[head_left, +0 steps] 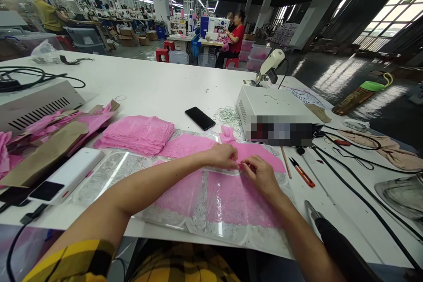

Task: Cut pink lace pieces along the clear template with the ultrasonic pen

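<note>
My left hand (222,155) reaches across with curled fingers, its fingertips down at the near edge of a pink fabric piece (262,154). Close beside it, my right hand (261,175) pinches at the same edge, thumb against forefinger. The exact grip is partly hidden by the fingers. Under both hands lies a clear plastic template (198,220), with more pink fabric (238,198) showing through it. Left of my left hand is another flat pink piece (188,144), beside a stack of pink lace pieces (137,133). A small crumpled pink scrap (227,133) rests behind the hands.
A black phone (200,118) and a grey machine box (277,110) stand behind the work. To the right lie orange-handled snips (302,172), a black-handled tool (340,242) and cables. A white power bank (68,176) sits at left. Co-workers are in the background.
</note>
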